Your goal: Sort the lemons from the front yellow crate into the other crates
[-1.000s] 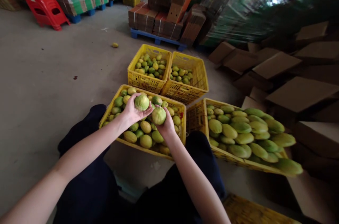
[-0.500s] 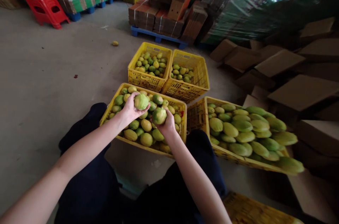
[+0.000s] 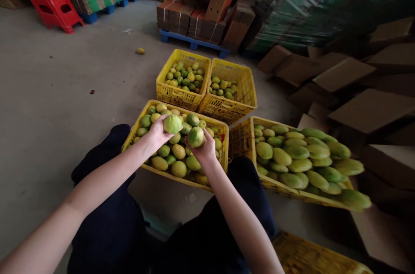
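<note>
Over the near yellow crate (image 3: pixel 130 139), my left hand (image 3: pixel 158 134) is closed around a green-yellow papaya (image 3: pixel 172 124), cradling it from the left and below. A second papaya (image 3: pixel 195 137), greener and rounded, lies in the grip of my right hand (image 3: pixel 206 151), thumb and fingers on either side of it. The two held fruits are close together but apart. Beneath them the crate is filled with papayas (image 3: pixel 179 169) in mixed green and yellow. My hands partly cover the fruit below.
Two yellow crates (image 3: pixel 181 100) with some papayas stand just beyond. To the right, another crate (image 3: pixel 275 187) is heaped with longer papayas (image 3: pixel 296 152). Cardboard boxes (image 3: pixel 376 109) lie at right. Behind are a blue pallet (image 3: pixel 193 44) of flattened cartons and a red stool (image 3: pixel 53 4).
My right hand has turned its papaya slightly, and its fingers show more at the side. The left fingers beneath the other papaya show less. Both hands stay above the near crate.
</note>
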{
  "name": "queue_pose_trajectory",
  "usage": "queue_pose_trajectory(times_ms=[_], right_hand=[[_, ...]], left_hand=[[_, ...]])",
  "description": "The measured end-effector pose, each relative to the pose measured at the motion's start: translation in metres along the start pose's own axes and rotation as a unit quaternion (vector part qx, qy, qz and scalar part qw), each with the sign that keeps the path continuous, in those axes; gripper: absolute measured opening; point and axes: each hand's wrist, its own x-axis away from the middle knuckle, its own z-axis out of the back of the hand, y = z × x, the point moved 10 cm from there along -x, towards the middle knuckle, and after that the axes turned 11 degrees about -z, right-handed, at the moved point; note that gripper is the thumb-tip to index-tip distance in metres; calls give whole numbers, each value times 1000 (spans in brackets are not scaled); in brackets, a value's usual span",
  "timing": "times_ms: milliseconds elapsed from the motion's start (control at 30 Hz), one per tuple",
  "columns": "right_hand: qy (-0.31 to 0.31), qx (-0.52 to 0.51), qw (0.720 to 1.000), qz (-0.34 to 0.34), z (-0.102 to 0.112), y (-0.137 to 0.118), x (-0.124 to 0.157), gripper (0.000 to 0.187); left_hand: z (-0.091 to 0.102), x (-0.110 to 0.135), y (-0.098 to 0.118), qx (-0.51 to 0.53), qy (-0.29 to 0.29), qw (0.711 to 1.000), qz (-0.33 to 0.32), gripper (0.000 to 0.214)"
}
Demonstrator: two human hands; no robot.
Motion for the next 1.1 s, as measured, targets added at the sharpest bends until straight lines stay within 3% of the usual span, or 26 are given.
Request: queue_pose_trajectory(times_ms=[133,333,533,733,967,1100], right_hand=[[10,16,999,-26,7,6,-8,17],[-33,6,999,4,-1,0,-3,26],[5,-6,999,-37,4,7,0,29],[30,-33,998,-40,4,10,-1,39],[5,-20,1000,17,-6,-3,13,19],[-3,24,1000,5,-10,0,14,34]], left_hand=[[-4,9,-4,8,-16,1000,20,27],[-4,8,6,23,9,1000,-14,17],[-6,1,-5,1,-41,998,37,41],[-7,4,-2,25,-34,999,17,30],[-14,8,3,42,-62,997,12,28],[-16,8,6,42,-82,996,6,20]])
